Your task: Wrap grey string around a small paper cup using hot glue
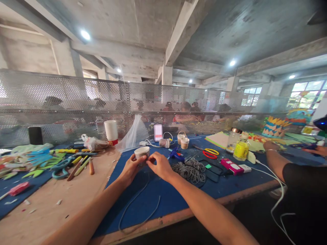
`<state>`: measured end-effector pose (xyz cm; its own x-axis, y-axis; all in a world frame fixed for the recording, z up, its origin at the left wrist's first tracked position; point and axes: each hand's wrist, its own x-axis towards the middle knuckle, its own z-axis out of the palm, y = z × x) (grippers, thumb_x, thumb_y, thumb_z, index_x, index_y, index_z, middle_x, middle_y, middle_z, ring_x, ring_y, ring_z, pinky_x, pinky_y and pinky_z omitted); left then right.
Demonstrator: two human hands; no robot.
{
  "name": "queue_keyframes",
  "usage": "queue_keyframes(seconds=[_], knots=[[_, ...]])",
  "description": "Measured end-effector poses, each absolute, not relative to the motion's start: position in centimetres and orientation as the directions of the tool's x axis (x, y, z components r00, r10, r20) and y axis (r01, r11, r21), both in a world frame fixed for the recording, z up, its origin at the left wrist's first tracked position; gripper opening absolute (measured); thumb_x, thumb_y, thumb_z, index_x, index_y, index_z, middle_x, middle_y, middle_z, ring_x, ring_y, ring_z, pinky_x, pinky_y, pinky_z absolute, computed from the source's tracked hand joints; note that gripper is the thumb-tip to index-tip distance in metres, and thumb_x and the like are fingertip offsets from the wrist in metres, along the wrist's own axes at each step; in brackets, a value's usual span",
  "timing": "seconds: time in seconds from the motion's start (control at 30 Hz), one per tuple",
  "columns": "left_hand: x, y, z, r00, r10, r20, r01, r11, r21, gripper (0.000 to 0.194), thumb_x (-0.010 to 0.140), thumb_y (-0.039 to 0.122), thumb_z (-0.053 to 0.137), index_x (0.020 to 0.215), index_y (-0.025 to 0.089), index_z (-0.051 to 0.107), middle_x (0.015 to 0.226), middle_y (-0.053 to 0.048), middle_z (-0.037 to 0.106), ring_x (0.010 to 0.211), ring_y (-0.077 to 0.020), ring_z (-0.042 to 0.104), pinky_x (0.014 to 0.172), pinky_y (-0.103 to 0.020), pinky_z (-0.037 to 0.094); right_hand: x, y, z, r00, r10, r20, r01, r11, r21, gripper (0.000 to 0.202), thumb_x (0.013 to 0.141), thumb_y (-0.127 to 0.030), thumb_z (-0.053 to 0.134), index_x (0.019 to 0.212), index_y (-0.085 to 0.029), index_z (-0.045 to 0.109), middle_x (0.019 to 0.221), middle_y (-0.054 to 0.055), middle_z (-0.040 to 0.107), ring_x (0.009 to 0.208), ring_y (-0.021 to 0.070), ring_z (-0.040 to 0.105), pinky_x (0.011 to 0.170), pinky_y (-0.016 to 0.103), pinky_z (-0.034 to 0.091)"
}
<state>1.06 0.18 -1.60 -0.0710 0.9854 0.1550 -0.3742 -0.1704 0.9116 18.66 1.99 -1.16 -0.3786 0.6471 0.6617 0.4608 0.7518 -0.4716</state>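
A small paper cup [142, 152] stands above the blue mat [166, 200], held between both hands. My left hand [132, 167] grips its left side. My right hand [160, 165] pinches at its right side, fingers closed near the rim. A thin grey cord [138, 207] trails from the cup area down across the mat toward me. Just right of my right hand lies a heap of grey cord [190, 170].
A blue glue gun [176, 154], red-and-yellow scissors [211, 153], two wrapped cups [183, 141], a yellow bottle [241, 149] and a stack of white cups [111, 132] lie around. Blue scissors [60, 166] and paper scraps lie left. A co-worker's arm [277, 158] rests at right. A mesh screen [127, 102] stands behind.
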Motion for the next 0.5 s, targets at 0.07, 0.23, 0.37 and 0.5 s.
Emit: queue_keyframes(seconds=[0.07, 0.23, 0.37, 0.5], knots=[[1.1, 0.2, -1.7, -0.087, 0.984, 0.158, -0.373, -0.179, 0.910, 0.055, 0.065, 0.033, 0.097, 0.111, 0.015, 0.073, 0.103, -0.009, 0.080, 0.091, -0.0236, 0.076, 0.085, -0.035, 0.059, 18.5, 1.7, -1.1, -0.385, 0.613, 0.690, 0.426, 0.781, -0.457, 0.004, 0.095, -0.023, 0.072, 0.092, -0.021, 0.070, 0.092, 0.002, 0.072, 0.085, 0.0171, 0.069, 0.084, 0.028, 0.051], [1.2, 0.0, -1.5, -0.088, 0.984, 0.156, -0.392, -0.178, 0.902, 0.057, 0.064, 0.035, 0.097, 0.111, 0.015, 0.072, 0.101, -0.008, 0.079, 0.088, -0.0229, 0.075, 0.082, -0.033, 0.058, 18.4, 0.8, -0.9, -0.486, 0.474, 0.734, 0.400, 0.867, -0.296, 0.008, 0.101, -0.024, 0.063, 0.101, -0.022, 0.071, 0.101, 0.005, 0.073, 0.097, 0.0186, 0.069, 0.092, 0.030, 0.049], [1.1, -0.3, -1.3, -0.054, 0.989, 0.138, -0.377, -0.149, 0.914, 0.059, 0.066, 0.035, 0.096, 0.115, 0.014, 0.072, 0.101, -0.008, 0.079, 0.087, -0.0234, 0.075, 0.081, -0.033, 0.057, 18.3, 0.2, -0.8, -0.581, 0.372, 0.724, 0.386, 0.909, -0.158, 0.018, 0.105, -0.031, 0.060, 0.095, -0.021, 0.072, 0.098, 0.006, 0.073, 0.097, 0.0186, 0.068, 0.093, 0.031, 0.047], [0.8, 0.2, -1.5, -0.032, 0.989, 0.147, -0.418, -0.147, 0.897, 0.053, 0.068, 0.033, 0.095, 0.112, 0.014, 0.073, 0.103, -0.010, 0.080, 0.089, -0.0242, 0.076, 0.082, -0.034, 0.057, 18.5, 0.5, -0.7, -0.549, 0.409, 0.729, 0.452, 0.879, -0.153, 0.031, 0.108, -0.036, 0.056, 0.085, -0.020, 0.070, 0.092, 0.005, 0.071, 0.088, 0.0175, 0.067, 0.087, 0.030, 0.047]])
